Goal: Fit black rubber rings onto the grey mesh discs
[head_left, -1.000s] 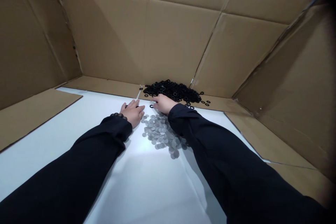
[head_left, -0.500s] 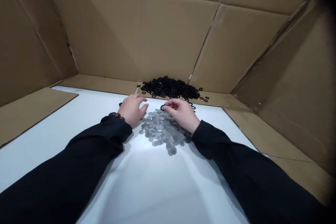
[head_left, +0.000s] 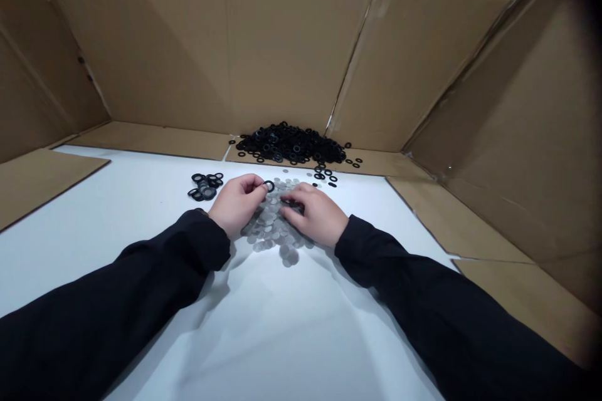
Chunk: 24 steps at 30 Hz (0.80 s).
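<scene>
Between the thumb and fingertips of my left hand [head_left: 239,200] is a black ring [head_left: 268,186], held above the left edge of a pile of clear discs [head_left: 270,219]. Over the right part of that pile, my right hand [head_left: 317,210] has its thumb and fingers apart, with nothing visible between them. The pile lies on the white table [head_left: 291,319], and my right hand covers part of it. Left of my left hand lies a small group of black rings [head_left: 205,187], some with discs in or under them.
A large heap of black rings [head_left: 294,144] lies at the back, against the cardboard wall [head_left: 291,44]. Several loose rings [head_left: 324,173] are scattered right of the discs. Cardboard walls rise on the left and right, with flat cardboard strips [head_left: 433,213] along the table's edges.
The black ring has passed from my right hand to my left hand. My right hand has opened and lowered over the discs. The view has shifted, showing the ring group at the left.
</scene>
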{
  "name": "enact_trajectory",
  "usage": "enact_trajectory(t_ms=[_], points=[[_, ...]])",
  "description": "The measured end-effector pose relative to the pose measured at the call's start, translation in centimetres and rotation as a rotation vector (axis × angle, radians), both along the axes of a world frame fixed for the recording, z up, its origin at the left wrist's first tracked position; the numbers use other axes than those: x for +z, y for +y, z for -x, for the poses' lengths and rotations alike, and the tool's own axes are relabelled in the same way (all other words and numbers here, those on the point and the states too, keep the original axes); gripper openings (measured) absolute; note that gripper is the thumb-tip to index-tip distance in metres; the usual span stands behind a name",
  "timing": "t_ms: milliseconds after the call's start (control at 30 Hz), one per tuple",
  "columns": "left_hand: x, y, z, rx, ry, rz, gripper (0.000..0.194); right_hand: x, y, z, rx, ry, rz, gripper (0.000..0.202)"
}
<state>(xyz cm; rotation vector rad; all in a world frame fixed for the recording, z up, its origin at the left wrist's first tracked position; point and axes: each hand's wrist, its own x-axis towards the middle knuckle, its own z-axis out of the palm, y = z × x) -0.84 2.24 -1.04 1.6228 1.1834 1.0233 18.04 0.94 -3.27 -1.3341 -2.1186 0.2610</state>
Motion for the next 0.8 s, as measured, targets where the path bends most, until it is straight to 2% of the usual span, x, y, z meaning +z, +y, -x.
enact_trajectory(t_ms=[100, 167, 300, 467, 600, 700, 800], points=[[0.3, -0.2, -0.1, 0.02, 0.011, 0.017, 0.023, -0.1, -0.2, 0.0, -0.003, -0.088, 0.008, 0.015], [0.3, -0.2, -0.1, 0.029, 0.009, 0.031, 0.023, -0.1, -0.1, 0.0, 0.006, -0.039, 0.001, 0.012], [0.0, -0.2, -0.1, 0.034, 0.017, 0.016, 0.024, -0.1, 0.3, -0.1, 0.026, 0.099, 0.011, 0.02], [-0.2, -0.1, 0.1, 0.031, 0.007, -0.026, 0.022, -0.2, 0.4, 0.3, -0.04, 0.425, 0.172, 0.018], [-0.2, 0.0, 0.1, -0.013, 0.014, -0.068, 0.023, 0.2, -0.2, 1.0, 0.053, 0.637, 0.202, 0.033], [-0.2, 0.1, 0.0, -0.069, 0.035, -0.098, 0.022, 0.4, -0.5, 1.3, 0.108, 0.638, 0.188, 0.042], [-0.1, 0.1, 0.0, -0.078, 0.082, -0.134, 0.022, 0.4, -0.6, 1.4, 0.104, 0.609, 0.172, 0.041]])
